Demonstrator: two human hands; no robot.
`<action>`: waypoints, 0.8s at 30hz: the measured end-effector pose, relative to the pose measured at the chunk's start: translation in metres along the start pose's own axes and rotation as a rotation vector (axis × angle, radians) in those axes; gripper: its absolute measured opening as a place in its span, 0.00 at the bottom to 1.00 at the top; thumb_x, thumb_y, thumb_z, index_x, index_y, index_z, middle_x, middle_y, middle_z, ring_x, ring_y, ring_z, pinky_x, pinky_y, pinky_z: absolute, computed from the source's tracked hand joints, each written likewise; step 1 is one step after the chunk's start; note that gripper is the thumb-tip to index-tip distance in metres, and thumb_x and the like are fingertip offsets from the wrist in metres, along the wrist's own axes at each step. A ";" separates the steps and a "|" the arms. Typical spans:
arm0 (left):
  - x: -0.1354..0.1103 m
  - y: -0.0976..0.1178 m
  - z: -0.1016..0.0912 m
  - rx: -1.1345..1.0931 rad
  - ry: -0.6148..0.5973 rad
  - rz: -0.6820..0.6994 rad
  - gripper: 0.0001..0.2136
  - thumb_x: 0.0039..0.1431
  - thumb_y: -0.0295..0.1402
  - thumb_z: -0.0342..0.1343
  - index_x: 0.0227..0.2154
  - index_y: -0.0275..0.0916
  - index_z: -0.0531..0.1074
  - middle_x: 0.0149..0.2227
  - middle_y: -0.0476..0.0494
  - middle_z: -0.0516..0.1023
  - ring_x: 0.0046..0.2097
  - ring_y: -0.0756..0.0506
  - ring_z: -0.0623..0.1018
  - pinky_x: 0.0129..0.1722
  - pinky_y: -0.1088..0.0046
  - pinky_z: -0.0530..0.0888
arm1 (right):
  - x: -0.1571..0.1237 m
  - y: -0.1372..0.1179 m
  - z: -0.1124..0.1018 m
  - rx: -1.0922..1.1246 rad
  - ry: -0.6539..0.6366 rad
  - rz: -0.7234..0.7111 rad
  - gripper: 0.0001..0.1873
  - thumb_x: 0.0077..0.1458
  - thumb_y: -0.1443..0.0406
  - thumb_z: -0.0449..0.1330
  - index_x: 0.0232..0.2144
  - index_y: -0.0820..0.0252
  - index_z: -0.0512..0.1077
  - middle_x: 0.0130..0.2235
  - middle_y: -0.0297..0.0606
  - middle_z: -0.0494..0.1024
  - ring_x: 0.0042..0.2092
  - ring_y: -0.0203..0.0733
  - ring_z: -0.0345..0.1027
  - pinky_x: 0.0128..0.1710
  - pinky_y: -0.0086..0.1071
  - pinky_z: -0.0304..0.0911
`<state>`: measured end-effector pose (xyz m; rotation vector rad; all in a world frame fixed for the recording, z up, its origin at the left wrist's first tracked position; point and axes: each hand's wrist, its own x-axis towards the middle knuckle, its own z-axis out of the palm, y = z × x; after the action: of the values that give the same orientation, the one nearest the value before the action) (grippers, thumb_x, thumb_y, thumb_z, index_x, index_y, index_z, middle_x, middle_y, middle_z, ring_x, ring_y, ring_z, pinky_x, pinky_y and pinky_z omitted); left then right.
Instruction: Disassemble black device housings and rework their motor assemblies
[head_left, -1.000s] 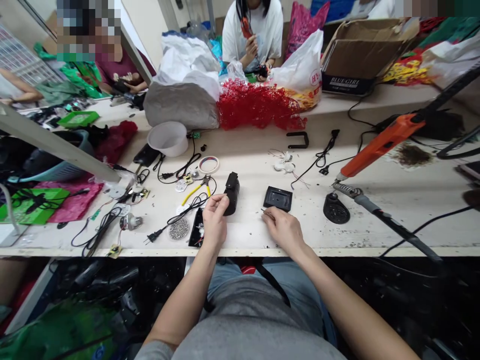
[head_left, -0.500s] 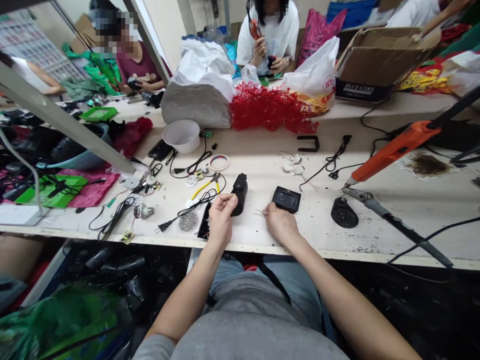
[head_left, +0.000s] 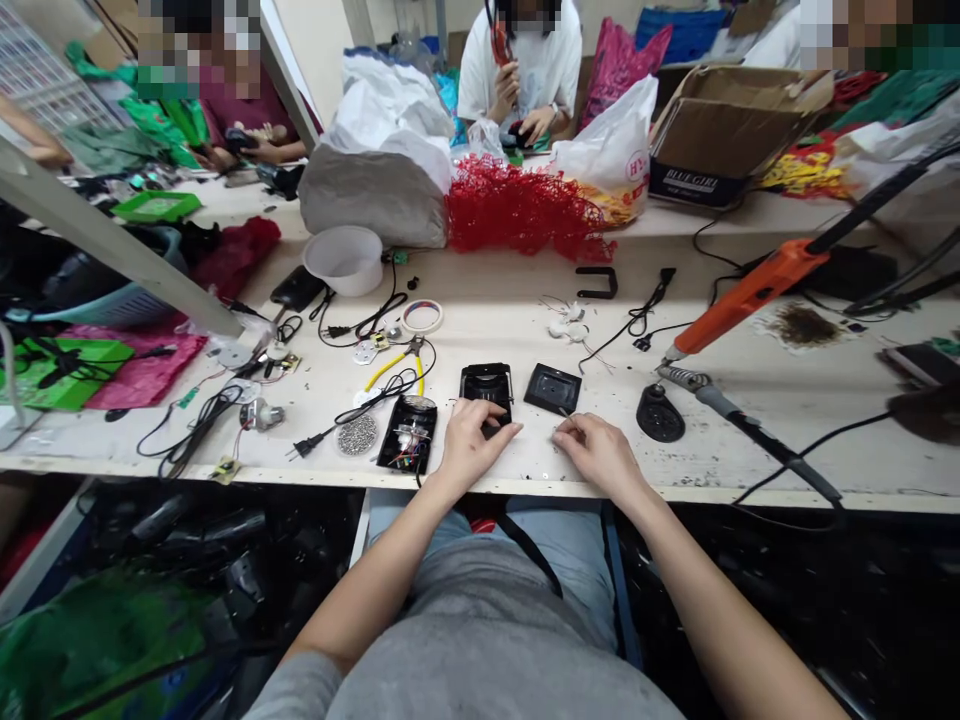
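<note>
The left hand point(head_left: 474, 445) clasps the black housing point(head_left: 485, 382), ten o'clock from the right hand point(head_left: 596, 450); whether that one pinches anything, I can't tell. I'd keep the housing steady on the worktop point(head_left: 517, 330).

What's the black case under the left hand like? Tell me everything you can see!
The black case looks like shiny, hard plastic. It's hollow, with its opening facing up and thin raised walls. It seems to rest on the pale table, left of the flat black tray. The left hand touches it and hides its near end.
</note>
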<state>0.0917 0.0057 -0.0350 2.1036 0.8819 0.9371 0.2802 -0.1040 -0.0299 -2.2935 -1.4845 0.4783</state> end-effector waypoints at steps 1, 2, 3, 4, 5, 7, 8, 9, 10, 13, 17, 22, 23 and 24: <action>0.000 -0.002 0.001 0.053 -0.033 0.035 0.08 0.54 0.38 0.66 0.32 0.41 0.76 0.29 0.47 0.78 0.37 0.43 0.75 0.40 0.65 0.69 | -0.001 -0.001 0.002 0.014 -0.007 -0.017 0.04 0.56 0.63 0.60 0.31 0.57 0.73 0.35 0.37 0.79 0.37 0.43 0.74 0.40 0.33 0.65; 0.000 -0.003 0.001 0.107 -0.059 0.059 0.08 0.54 0.38 0.66 0.32 0.41 0.76 0.29 0.47 0.78 0.37 0.42 0.75 0.41 0.64 0.68 | -0.002 -0.002 0.005 0.025 -0.014 -0.034 0.03 0.54 0.64 0.61 0.31 0.57 0.73 0.34 0.36 0.78 0.37 0.42 0.74 0.39 0.33 0.65; 0.000 -0.004 0.000 0.159 -0.081 0.075 0.08 0.54 0.37 0.67 0.32 0.41 0.75 0.30 0.46 0.79 0.39 0.42 0.75 0.42 0.62 0.68 | -0.003 -0.002 0.007 0.034 -0.019 -0.048 0.03 0.54 0.65 0.62 0.30 0.57 0.72 0.33 0.36 0.77 0.36 0.41 0.73 0.39 0.32 0.65; -0.001 -0.005 0.000 0.205 -0.097 0.087 0.08 0.54 0.37 0.67 0.33 0.41 0.75 0.32 0.46 0.79 0.41 0.41 0.75 0.44 0.61 0.68 | -0.004 -0.002 0.008 0.040 -0.021 -0.061 0.02 0.54 0.65 0.62 0.29 0.57 0.72 0.32 0.36 0.76 0.36 0.41 0.73 0.39 0.33 0.65; -0.002 -0.004 -0.001 0.246 -0.109 0.099 0.09 0.54 0.38 0.67 0.34 0.41 0.75 0.34 0.45 0.80 0.43 0.40 0.75 0.46 0.59 0.68 | -0.006 -0.002 0.009 0.045 -0.020 -0.072 0.03 0.54 0.66 0.61 0.28 0.57 0.71 0.32 0.36 0.76 0.35 0.42 0.73 0.39 0.33 0.65; -0.006 -0.001 -0.005 0.311 -0.122 0.135 0.12 0.53 0.39 0.68 0.37 0.41 0.75 0.38 0.43 0.80 0.47 0.38 0.75 0.51 0.55 0.67 | -0.010 0.000 0.012 0.053 -0.014 -0.092 0.04 0.55 0.66 0.60 0.28 0.57 0.70 0.31 0.37 0.75 0.35 0.44 0.72 0.39 0.35 0.65; -0.009 0.003 -0.007 0.335 -0.119 0.155 0.14 0.52 0.39 0.68 0.39 0.41 0.75 0.40 0.41 0.80 0.49 0.37 0.75 0.53 0.54 0.67 | -0.012 0.002 0.014 0.054 -0.003 -0.108 0.04 0.56 0.66 0.59 0.28 0.57 0.70 0.30 0.37 0.75 0.35 0.44 0.72 0.39 0.35 0.65; -0.011 0.007 -0.010 0.351 -0.108 0.177 0.15 0.53 0.39 0.68 0.41 0.40 0.75 0.42 0.40 0.80 0.50 0.36 0.75 0.54 0.53 0.66 | -0.014 0.004 0.016 0.051 0.015 -0.128 0.04 0.57 0.66 0.58 0.29 0.57 0.70 0.31 0.38 0.74 0.35 0.45 0.72 0.38 0.36 0.66; -0.013 0.013 -0.014 0.354 -0.082 0.200 0.15 0.55 0.39 0.67 0.43 0.40 0.74 0.42 0.40 0.80 0.51 0.36 0.75 0.54 0.53 0.67 | -0.017 0.006 0.019 0.040 0.039 -0.149 0.05 0.58 0.65 0.57 0.30 0.57 0.70 0.31 0.38 0.74 0.34 0.45 0.72 0.37 0.35 0.66; -0.013 0.030 -0.033 0.286 0.075 0.290 0.09 0.61 0.35 0.61 0.42 0.39 0.74 0.39 0.42 0.81 0.48 0.40 0.77 0.49 0.60 0.71 | -0.020 0.009 0.027 -0.061 0.100 -0.190 0.07 0.62 0.65 0.53 0.34 0.58 0.70 0.34 0.40 0.75 0.29 0.42 0.70 0.28 0.33 0.63; -0.003 0.038 -0.081 0.250 0.364 0.339 0.03 0.63 0.33 0.59 0.36 0.39 0.74 0.33 0.46 0.81 0.37 0.47 0.79 0.40 0.70 0.74 | -0.022 0.005 0.025 -0.177 0.061 -0.182 0.09 0.62 0.66 0.49 0.36 0.58 0.70 0.36 0.42 0.75 0.25 0.41 0.67 0.23 0.32 0.59; -0.008 0.006 -0.142 0.303 0.487 0.039 0.08 0.61 0.38 0.60 0.33 0.38 0.76 0.33 0.45 0.80 0.37 0.46 0.80 0.41 0.69 0.76 | -0.056 0.024 -0.001 0.043 0.108 -0.174 0.14 0.62 0.55 0.49 0.32 0.54 0.69 0.34 0.42 0.77 0.34 0.48 0.76 0.32 0.37 0.70; -0.015 -0.004 -0.150 0.276 0.467 -0.042 0.09 0.60 0.39 0.60 0.33 0.38 0.76 0.33 0.45 0.80 0.37 0.46 0.80 0.41 0.69 0.77 | -0.068 0.034 -0.003 0.084 0.096 -0.148 0.16 0.62 0.52 0.49 0.32 0.53 0.69 0.33 0.41 0.78 0.35 0.48 0.76 0.33 0.37 0.70; -0.023 -0.013 -0.156 0.236 0.445 -0.131 0.10 0.59 0.41 0.61 0.34 0.38 0.76 0.33 0.45 0.80 0.37 0.46 0.80 0.40 0.69 0.77 | -0.083 0.046 -0.002 0.126 0.074 -0.098 0.17 0.60 0.50 0.50 0.31 0.52 0.69 0.33 0.41 0.79 0.35 0.49 0.77 0.34 0.37 0.71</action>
<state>-0.0488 0.0405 0.0282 2.0268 1.3964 1.3106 0.2852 -0.1972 -0.0430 -2.1086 -1.4794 0.4407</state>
